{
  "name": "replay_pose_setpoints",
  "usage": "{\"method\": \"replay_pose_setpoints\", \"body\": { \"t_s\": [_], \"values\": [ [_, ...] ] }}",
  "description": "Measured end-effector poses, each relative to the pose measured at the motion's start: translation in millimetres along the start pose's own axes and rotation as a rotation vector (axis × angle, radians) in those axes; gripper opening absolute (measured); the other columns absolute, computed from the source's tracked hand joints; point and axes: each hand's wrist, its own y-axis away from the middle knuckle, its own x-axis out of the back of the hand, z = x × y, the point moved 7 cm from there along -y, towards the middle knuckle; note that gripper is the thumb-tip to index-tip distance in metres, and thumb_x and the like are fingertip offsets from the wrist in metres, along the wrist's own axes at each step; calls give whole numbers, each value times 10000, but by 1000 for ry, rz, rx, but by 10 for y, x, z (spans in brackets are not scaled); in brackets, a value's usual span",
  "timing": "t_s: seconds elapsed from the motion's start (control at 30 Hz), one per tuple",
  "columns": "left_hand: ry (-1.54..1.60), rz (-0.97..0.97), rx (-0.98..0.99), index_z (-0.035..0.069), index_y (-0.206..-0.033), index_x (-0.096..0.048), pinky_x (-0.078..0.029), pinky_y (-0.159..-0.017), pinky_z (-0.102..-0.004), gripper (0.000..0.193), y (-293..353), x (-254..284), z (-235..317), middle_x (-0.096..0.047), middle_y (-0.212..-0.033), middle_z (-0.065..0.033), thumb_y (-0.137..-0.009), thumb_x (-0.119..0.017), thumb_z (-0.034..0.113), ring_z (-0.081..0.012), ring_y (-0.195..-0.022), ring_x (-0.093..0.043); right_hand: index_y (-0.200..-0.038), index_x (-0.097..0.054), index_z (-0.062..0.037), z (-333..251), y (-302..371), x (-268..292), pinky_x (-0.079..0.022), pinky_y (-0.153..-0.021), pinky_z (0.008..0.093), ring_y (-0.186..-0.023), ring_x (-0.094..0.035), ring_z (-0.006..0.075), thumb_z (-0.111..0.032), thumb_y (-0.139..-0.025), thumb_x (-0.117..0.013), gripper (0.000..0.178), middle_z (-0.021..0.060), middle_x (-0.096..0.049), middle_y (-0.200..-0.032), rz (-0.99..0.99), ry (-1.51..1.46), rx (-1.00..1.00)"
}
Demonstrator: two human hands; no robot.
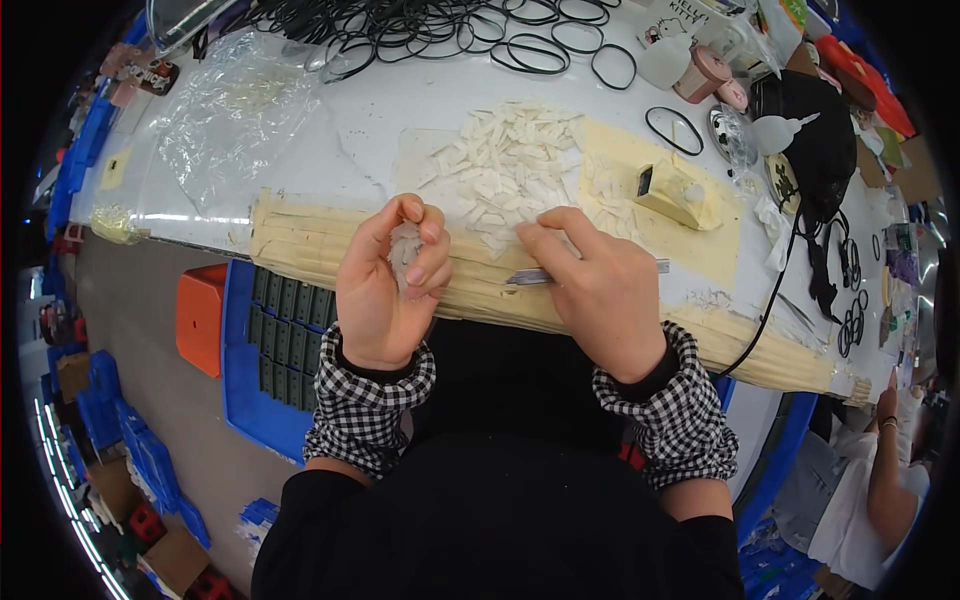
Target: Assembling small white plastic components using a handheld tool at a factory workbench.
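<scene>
In the head view, the left hand (395, 285) is raised just off the table's near edge, palm turned up, its fingers curled around a small clump of whitish pieces (404, 250). The right hand (610, 285) reaches over that same edge, fingers bent, with thumb and forefinger tips at the near side of the pile of white strips (520, 165). Whether those tips pinch a strip cannot be told. A slim metal tool (527, 277) shows on both sides of the right hand; whether it is gripped or lies beneath is hidden.

The pile spreads across the table inward from the near edge, which is wrapped in cream tape (300, 235). To its right sits a cream-wrapped block (680, 195); black rings (520, 50) crowd the far edge.

Pieces could slip from the left hand if its curl loosens, and being in front of the edge, they would probably fall to the floor. A sweep of the right wrist might push strips off that edge too, or knock the tool. If the tool's end is sharp, careless fingers could be nicked.

Print appears on a white container (675, 25) near the far right corner, beside a cartoon figure, and on a dark packet (158, 76) near the far left corner.
</scene>
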Motion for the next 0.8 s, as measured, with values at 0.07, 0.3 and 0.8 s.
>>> {"method": "replay_pose_setpoints", "body": {
  "t_s": [0.07, 0.3, 0.8],
  "values": [
    [-27, 13, 32, 48, -937, -504, -296, -492, -201, 227, -24, -22, -81, -518, -835, -46, -997, -374, 225, -71, -547, -373, -915, -657, -86, 89, 57, 81, -481, -539, 283, -619, -617, 197, -12, -655, -693, 273, 55, -630, -882, 43, -24, -39],
    [-275, 41, 135, -5, -1034, -572, -312, -539, -175, 193, -82, -233, -387, -523, -795, 8, -969, -509, 165, -32, -588, -389, -820, -641, -51, 373, 155, 231, -452, -525, 276, -625, -609, 189, -20, -728, -711, 120, 69, -621, -740, 198, -363, -249],
    [-285, -115, 270, -4, -1063, -598, -317, -533, -169, 188, -179, -447, -727, -532, -748, 21, -952, -540, 135, -22, -582, -378, -756, -625, -40, 414, 150, 467, -283, -473, 216, -533, -376, 70, -32, -707, -782, 164, -7, -577, -695, 277, -718, -384]
  ]
}}
